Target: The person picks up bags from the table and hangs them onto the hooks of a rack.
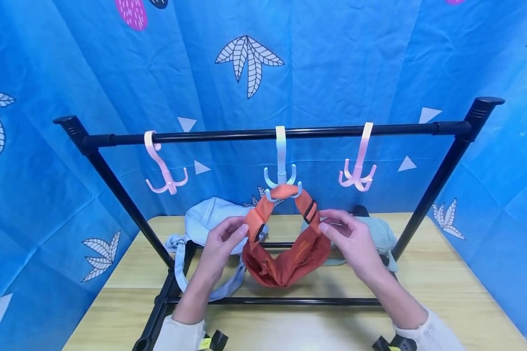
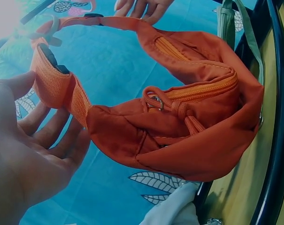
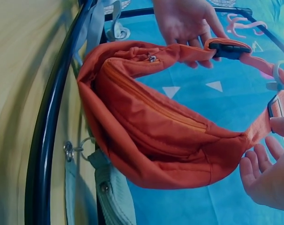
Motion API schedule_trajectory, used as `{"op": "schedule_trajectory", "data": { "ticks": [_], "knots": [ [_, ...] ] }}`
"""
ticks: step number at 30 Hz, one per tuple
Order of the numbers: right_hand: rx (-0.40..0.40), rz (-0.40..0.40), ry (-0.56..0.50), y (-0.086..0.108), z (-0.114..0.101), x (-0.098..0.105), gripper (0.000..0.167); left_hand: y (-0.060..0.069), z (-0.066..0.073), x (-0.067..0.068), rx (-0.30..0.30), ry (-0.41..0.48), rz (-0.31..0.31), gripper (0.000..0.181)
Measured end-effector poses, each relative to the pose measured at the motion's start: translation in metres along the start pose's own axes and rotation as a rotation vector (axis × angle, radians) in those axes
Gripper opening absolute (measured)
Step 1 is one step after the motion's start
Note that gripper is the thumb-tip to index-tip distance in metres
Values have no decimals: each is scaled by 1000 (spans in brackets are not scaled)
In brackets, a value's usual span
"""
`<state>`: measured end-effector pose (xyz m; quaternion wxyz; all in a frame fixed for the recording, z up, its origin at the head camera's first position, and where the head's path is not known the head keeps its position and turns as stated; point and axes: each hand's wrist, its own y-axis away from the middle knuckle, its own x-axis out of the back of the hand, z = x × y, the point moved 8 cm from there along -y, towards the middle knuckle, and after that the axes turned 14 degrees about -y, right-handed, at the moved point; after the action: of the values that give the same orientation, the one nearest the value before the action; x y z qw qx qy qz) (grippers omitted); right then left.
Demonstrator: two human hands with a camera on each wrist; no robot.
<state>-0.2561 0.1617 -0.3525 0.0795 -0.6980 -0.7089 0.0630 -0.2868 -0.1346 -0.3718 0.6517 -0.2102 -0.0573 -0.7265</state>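
Gaps of open air part the orange bag (image 1: 285, 268) from the pink hooks (image 1: 361, 168) on either side, beneath the glossy black top rail (image 1: 228, 134). Soft, creased fabric sags in a crescent above the wood-grain tabletop (image 1: 448, 292); its webbing strap (image 1: 285, 191) loops at the blue hook (image 1: 281, 153). Left hand (image 1: 221, 241) and right hand (image 1: 350, 239) each pinch the strap lightly, the grip nearly closed.

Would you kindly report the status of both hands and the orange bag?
Left hand and right hand pinching the strap, one each side. Orange bag below, strap looped on blue hook. Nothing visibly in the way.
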Motion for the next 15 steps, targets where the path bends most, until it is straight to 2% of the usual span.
{"op": "schedule_trajectory", "data": {
  "ticks": [6, 15],
  "knots": [
    [22, -3, 35, 0, 2, 6, 42, 1, 2, 1, -10, -2, 12, 35],
    [27, -14, 36, 5, 4, 11, 39, 4, 2, 6, 17, -7, 59, 33]
  ]
}}
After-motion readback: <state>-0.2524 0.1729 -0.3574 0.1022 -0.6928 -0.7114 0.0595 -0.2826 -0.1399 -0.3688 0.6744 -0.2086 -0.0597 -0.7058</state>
